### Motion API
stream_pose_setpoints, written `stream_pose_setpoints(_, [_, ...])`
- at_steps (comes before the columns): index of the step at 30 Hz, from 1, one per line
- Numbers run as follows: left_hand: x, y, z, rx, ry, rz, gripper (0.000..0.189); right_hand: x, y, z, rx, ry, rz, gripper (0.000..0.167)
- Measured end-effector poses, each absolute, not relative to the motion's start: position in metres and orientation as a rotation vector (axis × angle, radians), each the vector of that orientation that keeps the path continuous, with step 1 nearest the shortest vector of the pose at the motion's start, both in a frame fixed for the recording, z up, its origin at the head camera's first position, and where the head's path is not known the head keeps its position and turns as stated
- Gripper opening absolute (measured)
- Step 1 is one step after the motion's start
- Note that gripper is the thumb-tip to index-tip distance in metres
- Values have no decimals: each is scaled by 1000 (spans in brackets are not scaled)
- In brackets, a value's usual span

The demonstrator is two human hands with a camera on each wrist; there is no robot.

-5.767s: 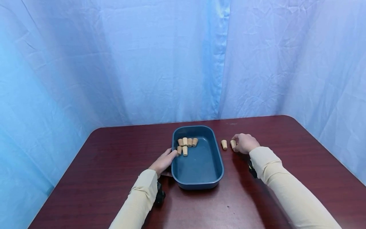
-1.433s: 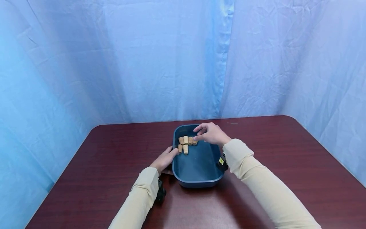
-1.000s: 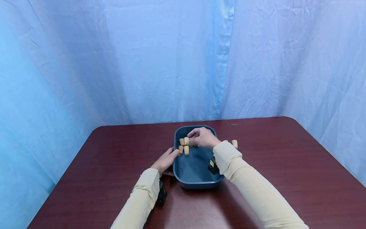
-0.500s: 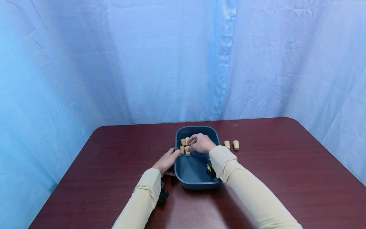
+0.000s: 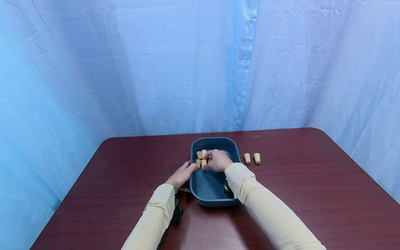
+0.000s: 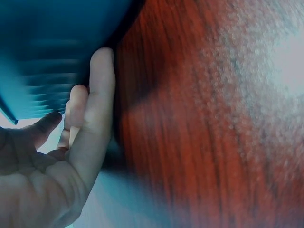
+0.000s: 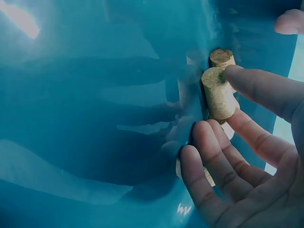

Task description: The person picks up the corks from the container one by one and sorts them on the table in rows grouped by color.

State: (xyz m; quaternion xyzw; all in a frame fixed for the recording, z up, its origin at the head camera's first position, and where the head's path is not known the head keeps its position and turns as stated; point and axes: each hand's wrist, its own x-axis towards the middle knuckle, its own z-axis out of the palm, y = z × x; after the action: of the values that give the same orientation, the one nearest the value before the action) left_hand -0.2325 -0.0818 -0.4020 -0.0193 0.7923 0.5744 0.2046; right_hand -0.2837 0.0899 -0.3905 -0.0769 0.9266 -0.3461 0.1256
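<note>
A dark blue rectangular tray (image 5: 215, 203) stands on the table with several tapered corks in its far left part. My left hand (image 5: 182, 175) grips its left side, thumb over the rim and fingers along the outer wall, low by the table in the left wrist view. Inside the tray, my right hand (image 5: 219, 160) has thumb and index finger on opposite sides of a pale cork (image 7: 218, 95). Just left of that is a browner cork (image 5: 198, 163). Behind are another brown cork (image 5: 199, 155) and a light cork (image 5: 204, 153); the right hand hides others in that row.
Two light corks, a nearer one (image 5: 247, 158) and one farther right (image 5: 257, 158), lie on the dark red table (image 5: 300, 180) right of the tray. Pale blue curtains (image 5: 175, 69) hang behind the table.
My right hand has gone from a cork on the table to the tray, then nearer over the corks to the front row. The left hand stays at the tray's left side.
</note>
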Motion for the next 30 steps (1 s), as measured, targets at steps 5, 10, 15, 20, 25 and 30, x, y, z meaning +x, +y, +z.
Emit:
stream_pose_setpoints(5, [-232,-82,-402,-54,2212,1597,70,-284,90,-393,-242,2710,-979,40])
stream_pose_setpoints(10, [-232,-82,-401,-45,2211,1601,71,-284,88,-399,-261,2745,-939,41])
stream_pose_setpoints(15, [-232,-82,-402,-47,2214,1600,72,-284,85,-399,-257,2776,-891,38])
stream_pose_setpoints(20, [-232,-81,-403,-51,2212,1599,71,-284,87,-399,-267,2777,-865,38])
stream_pose_setpoints(25, [-232,-81,-403,-51,2207,1606,71,-283,91,-395,-272,2747,-880,39])
stream_pose_setpoints(30, [-232,-81,-402,-57,2207,1614,72,-281,94,-386,-317,2715,-857,40])
